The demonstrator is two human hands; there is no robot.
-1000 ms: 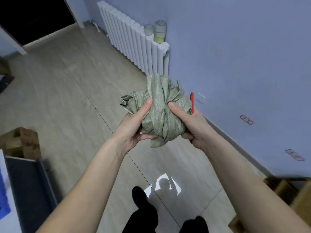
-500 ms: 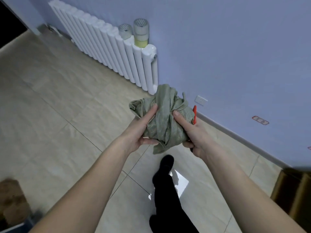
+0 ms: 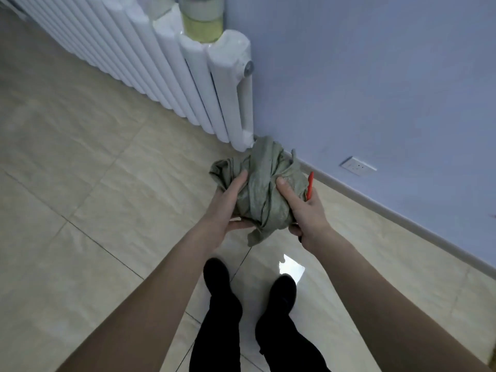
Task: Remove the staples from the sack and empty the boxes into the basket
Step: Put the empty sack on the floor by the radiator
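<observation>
Woven green plastic, dull and creased — the sack (image 3: 264, 189) is scrunched into a rough ball, held in the air between both hands, just in front of the near end of the radiator (image 3: 188, 76). Its surface shows a fine weave; folds run mostly up and down, with a loose tail of cloth hanging from the underside.

The left hand (image 3: 228, 208) cups the ball from its left side, thumb laid up along the cloth, fingers curled beneath and gripping. The right hand (image 3: 304, 210) clasps the opposite side, thumb pressed onto the front of the bundle, fingers wrapped behind. That same hand also holds a thin red tool (image 3: 310, 185) — only a narrow, straight strip shows, standing upright against the far side of the sack; what kind of tool it is cannot be told.

The radiator is white, glossy, made of tall rounded columns running off to the upper left. On its top, at the end nearest the sack, sits a roll of yellowish tape (image 3: 202, 22) with paler rolls stacked above, cut off by the frame edge. Behind the radiator, a smooth pale-blue wall (image 3: 375, 76) with a white socket plate (image 3: 357, 165) low down, right of the sack. Below the sack, shiny beige floor tiles (image 3: 94, 170) with thin dark joints, and two black shoes (image 3: 217, 275) on dark trouser legs.
</observation>
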